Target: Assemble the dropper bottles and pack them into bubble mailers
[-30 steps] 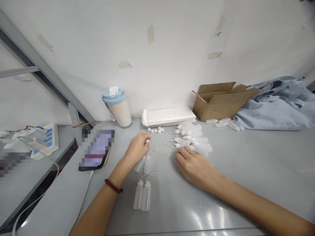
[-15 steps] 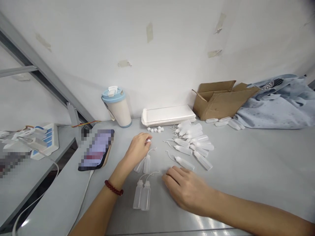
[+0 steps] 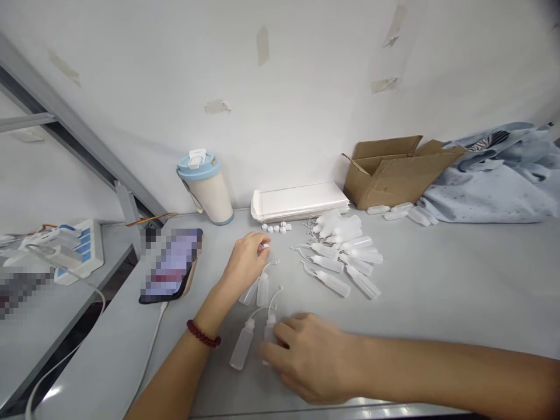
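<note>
My left hand (image 3: 247, 259) is closed, pinching a small white cap (image 3: 264, 246) between thumb and fingertips. Below it, two clear plastic dropper bottles (image 3: 262, 290) with thin bent tubes lie side by side, partly behind the hand. Nearer the front edge, my right hand (image 3: 312, 356), slightly blurred, has its thumb and fingers around another dropper bottle (image 3: 270, 328), whose lower part is partly covered. A matching bottle (image 3: 242, 345) lies just to its left. Farther right is a loose pile of several such bottles (image 3: 335, 283), their tubes pointing left.
Several white caps (image 3: 276, 228) sit before a stack of white trays (image 3: 301, 201). Behind stand a cup with a blue lid (image 3: 212, 192) and an open cardboard box (image 3: 394, 181), with blue cloth (image 3: 494, 192) beside it. A charging phone (image 3: 172, 265) lies at left.
My right hand has moved left and toward me onto one of the two front bottles. Those bottles, side by side before, now lie apart. My left hand stays nearly in place.
</note>
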### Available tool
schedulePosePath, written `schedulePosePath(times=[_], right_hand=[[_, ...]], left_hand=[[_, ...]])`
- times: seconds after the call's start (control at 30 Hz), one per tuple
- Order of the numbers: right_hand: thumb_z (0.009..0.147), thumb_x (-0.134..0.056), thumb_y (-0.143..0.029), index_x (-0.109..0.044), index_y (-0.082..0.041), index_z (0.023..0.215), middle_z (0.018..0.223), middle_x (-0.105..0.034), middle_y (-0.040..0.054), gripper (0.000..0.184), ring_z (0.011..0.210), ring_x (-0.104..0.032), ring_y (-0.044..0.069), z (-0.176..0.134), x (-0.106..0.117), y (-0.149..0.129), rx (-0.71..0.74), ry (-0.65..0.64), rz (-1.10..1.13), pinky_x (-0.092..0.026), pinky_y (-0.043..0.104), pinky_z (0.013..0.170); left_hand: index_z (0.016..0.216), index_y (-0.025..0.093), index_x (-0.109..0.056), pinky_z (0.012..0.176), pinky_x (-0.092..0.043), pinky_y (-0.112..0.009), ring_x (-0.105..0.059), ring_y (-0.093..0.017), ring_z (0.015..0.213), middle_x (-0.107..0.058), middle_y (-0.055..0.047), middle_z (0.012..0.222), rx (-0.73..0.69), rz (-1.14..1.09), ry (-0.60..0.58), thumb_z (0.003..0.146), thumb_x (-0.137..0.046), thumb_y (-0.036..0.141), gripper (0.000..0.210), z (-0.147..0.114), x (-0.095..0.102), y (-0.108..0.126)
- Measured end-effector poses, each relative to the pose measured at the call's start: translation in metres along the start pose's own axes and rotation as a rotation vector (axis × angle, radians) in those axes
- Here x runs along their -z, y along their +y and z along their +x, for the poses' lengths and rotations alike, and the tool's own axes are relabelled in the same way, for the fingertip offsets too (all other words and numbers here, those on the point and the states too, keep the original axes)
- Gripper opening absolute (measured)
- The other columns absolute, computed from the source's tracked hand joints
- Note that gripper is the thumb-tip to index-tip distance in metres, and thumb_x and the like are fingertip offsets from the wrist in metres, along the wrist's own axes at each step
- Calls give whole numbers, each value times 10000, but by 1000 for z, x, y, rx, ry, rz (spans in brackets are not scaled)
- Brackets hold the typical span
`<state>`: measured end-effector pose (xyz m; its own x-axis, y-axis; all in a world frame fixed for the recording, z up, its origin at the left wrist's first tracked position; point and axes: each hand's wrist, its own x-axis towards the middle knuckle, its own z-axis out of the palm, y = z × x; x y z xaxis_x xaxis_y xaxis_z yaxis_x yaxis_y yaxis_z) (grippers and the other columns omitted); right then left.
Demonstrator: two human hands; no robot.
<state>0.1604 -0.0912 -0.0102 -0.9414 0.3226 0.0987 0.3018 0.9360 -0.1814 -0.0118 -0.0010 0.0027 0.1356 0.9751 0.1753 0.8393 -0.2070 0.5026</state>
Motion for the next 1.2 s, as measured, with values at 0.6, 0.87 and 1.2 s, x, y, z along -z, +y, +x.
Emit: schedulePosePath(times=[0.6, 0.87, 1.2], right_hand=[[921, -516, -181, -561, -165, 1056, 749, -611, 32, 144, 609, -560, 137, -50, 18, 56, -216, 740, 232, -461, 246, 544], [870, -493, -99, -551, -197, 929, 737, -621, 13, 128, 617, -564, 121, -48, 18, 44, -198, 741, 457, -472, 236, 557], [938, -457, -268, -436, -213, 840, 649, -537, -32, 115, 547, -494, 102, -53, 23, 41, -444, 603, 1234, -412, 235, 541]], left_hand=[[900, 161, -702, 734, -531, -304, -661, -165, 738, -719, -43, 825, 251, -827, -269, 743, -696, 295, 206, -18, 10, 31], [974, 161, -718, 825, -516, -323, -652, -184, 844, -724, -74, 929, 228, -1119, -438, 776, -695, 291, 238, -28, 2, 51], [910, 195, -722, 803, -499, -281, -625, -172, 858, -694, -34, 895, 105, -1047, -355, 802, -680, 265, 135, -30, 6, 52]])
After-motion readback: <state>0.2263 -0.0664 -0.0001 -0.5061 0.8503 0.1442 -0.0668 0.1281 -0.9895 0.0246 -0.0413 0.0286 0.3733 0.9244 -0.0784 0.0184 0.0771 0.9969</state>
